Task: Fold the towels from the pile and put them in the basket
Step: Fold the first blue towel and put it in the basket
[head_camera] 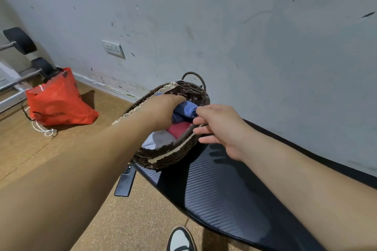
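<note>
I'm watching the left hand (163,108) gripping the blue towel (188,109) down in the basket (173,157) at 12 o'clock, right hand (220,128) spread loose at its 3 o'clock rim, and I'm worrying a hard shove tips it off the desk (224,189) edge it's sitting on.

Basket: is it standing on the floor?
No, the basket stands on the end of the black table, with the left hand gripping a blue towel in it.
</note>
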Action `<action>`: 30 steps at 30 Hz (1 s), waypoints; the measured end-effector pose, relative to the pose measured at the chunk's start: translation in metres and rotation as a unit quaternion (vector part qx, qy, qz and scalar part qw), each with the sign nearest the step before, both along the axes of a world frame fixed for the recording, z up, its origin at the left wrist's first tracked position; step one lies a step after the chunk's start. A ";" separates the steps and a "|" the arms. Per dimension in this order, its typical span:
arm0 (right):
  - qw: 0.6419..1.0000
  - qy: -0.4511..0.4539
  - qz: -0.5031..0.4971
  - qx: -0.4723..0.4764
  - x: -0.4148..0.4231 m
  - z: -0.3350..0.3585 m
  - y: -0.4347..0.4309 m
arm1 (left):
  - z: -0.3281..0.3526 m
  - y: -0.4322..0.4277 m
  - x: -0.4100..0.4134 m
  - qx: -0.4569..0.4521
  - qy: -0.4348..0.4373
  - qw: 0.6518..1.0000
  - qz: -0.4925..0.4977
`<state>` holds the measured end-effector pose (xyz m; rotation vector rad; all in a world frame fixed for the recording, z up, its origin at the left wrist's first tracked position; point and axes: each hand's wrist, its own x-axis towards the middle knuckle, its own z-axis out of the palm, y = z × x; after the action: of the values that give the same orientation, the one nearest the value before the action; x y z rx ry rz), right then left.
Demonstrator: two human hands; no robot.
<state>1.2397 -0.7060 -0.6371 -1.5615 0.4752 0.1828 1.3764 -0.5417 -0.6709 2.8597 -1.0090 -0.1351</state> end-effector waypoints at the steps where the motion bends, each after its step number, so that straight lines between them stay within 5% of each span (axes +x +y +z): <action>1: 1.000 0.001 0.000 0.004 0.001 0.000 0.002 | -0.004 0.001 0.001 -0.009 -0.011 1.000 -0.003; 8: 1.000 0.006 -0.009 0.007 -0.003 -0.004 -0.003 | -0.010 0.010 0.010 0.018 -0.044 0.999 -0.007; 17: 1.000 0.006 -0.020 0.019 0.001 -0.008 -0.008 | -0.007 0.013 -0.001 -0.168 0.037 0.983 0.055; 22: 0.999 0.017 -0.019 0.022 -0.002 -0.010 -0.007 | -0.005 0.006 -0.008 -0.021 0.106 0.994 0.013; 30: 0.998 0.005 -0.043 -0.049 -0.007 -0.011 -0.013 | -0.033 0.000 -0.012 -0.122 0.005 0.990 0.076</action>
<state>1.2328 -0.7189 -0.6484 -1.6334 0.5649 0.1022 1.3644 -0.5422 -0.7037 2.6942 -0.7430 -0.0113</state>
